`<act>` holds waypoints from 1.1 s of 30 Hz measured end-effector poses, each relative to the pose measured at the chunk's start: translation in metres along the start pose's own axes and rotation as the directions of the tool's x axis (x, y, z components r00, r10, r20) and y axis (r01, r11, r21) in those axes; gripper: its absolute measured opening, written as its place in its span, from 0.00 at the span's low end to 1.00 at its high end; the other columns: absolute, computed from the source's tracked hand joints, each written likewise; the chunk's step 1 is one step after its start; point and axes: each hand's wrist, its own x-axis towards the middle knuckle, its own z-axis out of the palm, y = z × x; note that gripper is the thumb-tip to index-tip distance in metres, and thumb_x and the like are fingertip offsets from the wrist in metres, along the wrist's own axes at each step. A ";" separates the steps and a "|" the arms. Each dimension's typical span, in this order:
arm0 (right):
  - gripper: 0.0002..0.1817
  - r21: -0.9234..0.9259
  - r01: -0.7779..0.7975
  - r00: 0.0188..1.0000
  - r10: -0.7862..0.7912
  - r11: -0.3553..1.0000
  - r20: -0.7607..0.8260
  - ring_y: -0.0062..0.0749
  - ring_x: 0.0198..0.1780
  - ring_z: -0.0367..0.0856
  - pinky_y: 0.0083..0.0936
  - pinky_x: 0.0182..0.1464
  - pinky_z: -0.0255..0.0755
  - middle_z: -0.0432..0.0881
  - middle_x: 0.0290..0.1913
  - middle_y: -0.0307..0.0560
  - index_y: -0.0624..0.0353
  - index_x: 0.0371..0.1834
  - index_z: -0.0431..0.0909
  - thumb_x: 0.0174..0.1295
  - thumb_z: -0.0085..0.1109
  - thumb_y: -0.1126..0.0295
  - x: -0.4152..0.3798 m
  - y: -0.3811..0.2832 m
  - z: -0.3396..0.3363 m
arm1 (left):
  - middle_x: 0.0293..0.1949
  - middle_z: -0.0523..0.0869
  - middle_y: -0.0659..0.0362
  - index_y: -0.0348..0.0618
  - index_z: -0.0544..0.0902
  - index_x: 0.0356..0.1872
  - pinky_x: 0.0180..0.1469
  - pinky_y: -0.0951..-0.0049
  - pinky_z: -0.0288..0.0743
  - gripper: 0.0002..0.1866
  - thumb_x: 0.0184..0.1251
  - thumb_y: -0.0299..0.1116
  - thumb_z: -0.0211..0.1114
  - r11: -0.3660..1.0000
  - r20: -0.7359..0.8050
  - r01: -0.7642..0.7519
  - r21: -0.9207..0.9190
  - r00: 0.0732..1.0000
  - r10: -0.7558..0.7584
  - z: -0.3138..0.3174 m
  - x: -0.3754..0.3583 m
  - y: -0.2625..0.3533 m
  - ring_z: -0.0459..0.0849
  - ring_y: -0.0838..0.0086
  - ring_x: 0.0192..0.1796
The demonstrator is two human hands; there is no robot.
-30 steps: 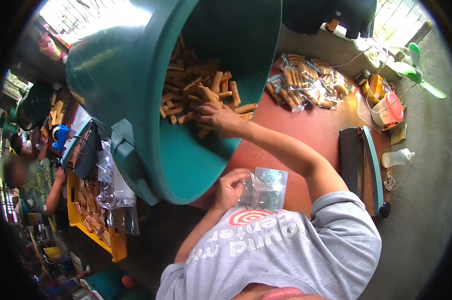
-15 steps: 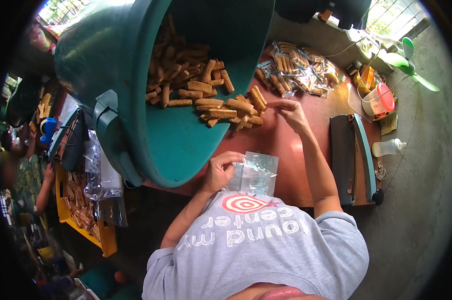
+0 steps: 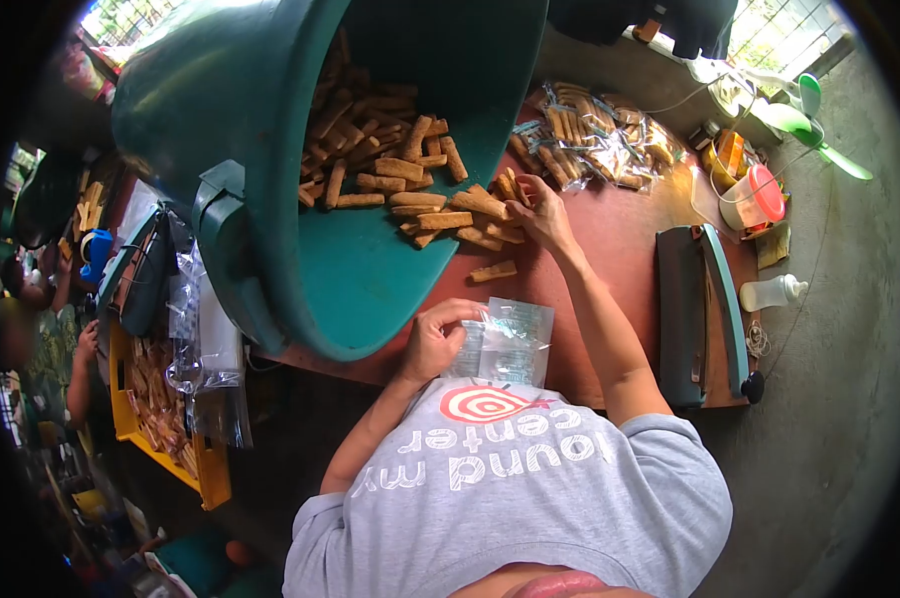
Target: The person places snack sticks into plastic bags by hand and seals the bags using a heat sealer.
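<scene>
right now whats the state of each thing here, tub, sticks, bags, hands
green tub: tipped on its side, mouth toward the table
biscuit sticks: spilling from the tub mouth onto the red table
loose stick: lying alone on the table
clear bags: empty, held in the left hand
right hand: on the spilled sticks, grip unclear
packed bags: filled, piled at the far edge

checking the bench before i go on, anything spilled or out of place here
One biscuit stick lies alone on the red table, apart from the heap spilling out of the tipped green tub. The right hand is at that heap; the left hand holds clear bags.
</scene>
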 end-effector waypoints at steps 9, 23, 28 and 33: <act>0.19 -0.310 -0.001 1.000 -0.003 0.951 -0.012 0.52 0.45 0.78 0.40 0.48 0.72 0.80 0.45 0.56 0.58 0.47 0.78 0.51 0.62 0.65 -0.002 0.014 -0.036 | 0.41 0.84 0.52 0.30 0.81 0.33 0.50 0.75 0.73 0.16 0.46 0.10 0.47 1.000 -0.031 0.021 -0.005 0.999 -0.021 0.000 -0.003 0.004 0.82 0.71 0.46; 0.23 -0.475 0.153 0.977 -0.204 0.867 -0.059 0.49 0.47 0.73 0.43 0.47 0.68 0.76 0.44 0.51 0.55 0.49 0.75 0.46 0.65 0.67 -0.015 0.023 -0.028 | 0.41 0.85 0.53 0.34 0.82 0.34 0.45 0.76 0.74 0.17 0.46 0.11 0.48 1.000 -0.019 0.004 0.025 1.000 -0.003 -0.001 -0.003 0.002 0.83 0.69 0.46; 0.21 -0.171 0.012 0.999 -0.004 0.985 0.048 0.37 0.44 0.77 0.32 0.48 0.70 0.78 0.43 0.47 0.58 0.52 0.74 0.53 0.61 0.66 -0.003 0.032 -0.034 | 0.41 0.85 0.53 0.33 0.82 0.34 0.46 0.76 0.74 0.17 0.45 0.11 0.48 1.000 -0.034 -0.014 0.026 0.999 0.015 -0.001 -0.004 0.001 0.83 0.69 0.45; 0.24 0.442 -0.221 0.919 0.034 0.869 0.393 0.29 0.50 0.77 0.23 0.53 0.69 0.78 0.50 0.47 0.64 0.54 0.72 0.56 0.59 0.64 -0.010 -0.015 -0.040 | 0.41 0.85 0.53 0.32 0.82 0.34 0.49 0.75 0.74 0.17 0.45 0.11 0.48 1.000 -0.017 -0.005 0.031 1.000 0.006 0.000 -0.003 -0.001 0.82 0.69 0.46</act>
